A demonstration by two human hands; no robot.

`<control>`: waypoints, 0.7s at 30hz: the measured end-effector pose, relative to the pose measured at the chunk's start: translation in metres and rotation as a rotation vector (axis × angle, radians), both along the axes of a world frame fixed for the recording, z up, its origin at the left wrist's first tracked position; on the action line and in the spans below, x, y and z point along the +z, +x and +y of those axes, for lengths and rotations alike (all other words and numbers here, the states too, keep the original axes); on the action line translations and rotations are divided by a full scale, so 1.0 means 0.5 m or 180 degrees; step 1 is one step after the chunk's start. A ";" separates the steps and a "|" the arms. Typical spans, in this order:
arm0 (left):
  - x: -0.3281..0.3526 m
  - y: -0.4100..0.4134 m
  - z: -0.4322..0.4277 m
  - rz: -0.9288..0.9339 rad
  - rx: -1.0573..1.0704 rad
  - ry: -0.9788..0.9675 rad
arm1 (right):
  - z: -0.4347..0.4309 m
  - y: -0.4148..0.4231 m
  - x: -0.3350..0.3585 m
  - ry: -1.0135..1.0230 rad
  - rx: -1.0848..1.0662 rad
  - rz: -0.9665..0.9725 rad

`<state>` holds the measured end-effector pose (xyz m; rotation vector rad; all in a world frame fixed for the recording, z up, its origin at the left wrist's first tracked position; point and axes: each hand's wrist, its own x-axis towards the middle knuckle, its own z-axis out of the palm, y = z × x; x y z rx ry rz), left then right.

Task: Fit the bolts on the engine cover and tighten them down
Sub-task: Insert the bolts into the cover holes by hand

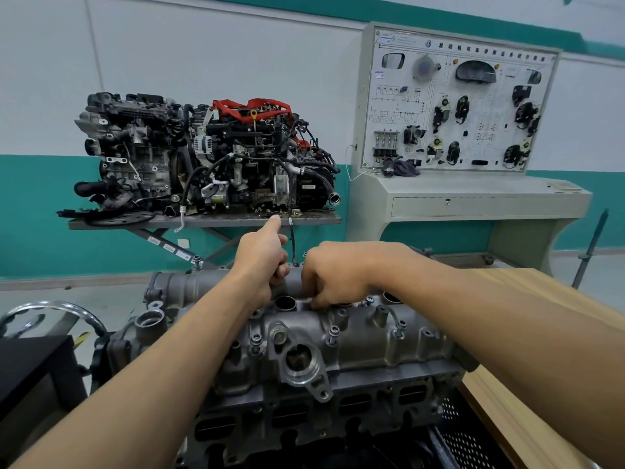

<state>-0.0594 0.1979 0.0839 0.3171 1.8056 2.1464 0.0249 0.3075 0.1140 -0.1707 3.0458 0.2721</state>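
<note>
Several bolts (334, 330) stand in their holes along the near side of the engine cover (365, 336), heads sitting proud, so I'd judge them started but not tightened. The right hand (338, 275) bunches its fingertips on the cover's top middle, likely starting another, though what it pinches is hidden. The left hand (260, 255) hovers at the cover's far edge, forefinger straight and other fingers curled, on what I cannot tell

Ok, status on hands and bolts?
Left hand curled at far edge of engine cover, forefinger out. Right hand fingertips down mid-cover; holds unclear. Bolts standing in near-side holes. Nothing blocking.
</note>
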 end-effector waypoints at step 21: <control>-0.002 0.001 -0.004 0.0031 -0.0016 -0.0124 | -0.017 -0.019 -0.015 0.0318 -0.0352 -0.0467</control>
